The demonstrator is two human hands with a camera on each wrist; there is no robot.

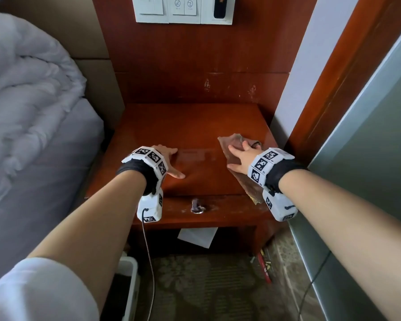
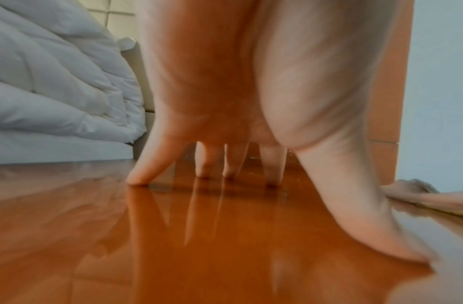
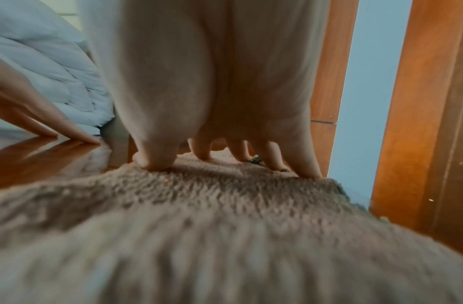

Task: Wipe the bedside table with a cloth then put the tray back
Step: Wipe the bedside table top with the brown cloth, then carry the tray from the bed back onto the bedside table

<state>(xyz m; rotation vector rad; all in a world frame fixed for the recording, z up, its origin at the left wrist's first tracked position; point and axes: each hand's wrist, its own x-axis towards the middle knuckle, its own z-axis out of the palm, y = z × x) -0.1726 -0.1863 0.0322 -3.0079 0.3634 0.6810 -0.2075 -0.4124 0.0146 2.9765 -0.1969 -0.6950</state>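
The glossy red-brown bedside table point(image 1: 183, 126) stands between the bed and the wall. A brown fuzzy cloth point(image 1: 232, 144) lies on its right side, one corner hanging over the front edge. My right hand point(image 1: 241, 154) presses flat on the cloth point(image 3: 225, 216) with straight spread fingers point(image 3: 152, 162). My left hand point(image 1: 169, 158) rests on the bare table top point(image 2: 199, 236) at the left front, its fingertips point(image 2: 137, 181) touching the wood. No tray shows in any view.
A bed with a rumpled white duvet point(image 1: 26, 93) is at the left. A switch panel point(image 1: 183, 9) hangs on the wood wall behind. At the right stand a door frame point(image 1: 338, 77) and a grey panel. A white paper point(image 1: 197, 237) lies under the table.
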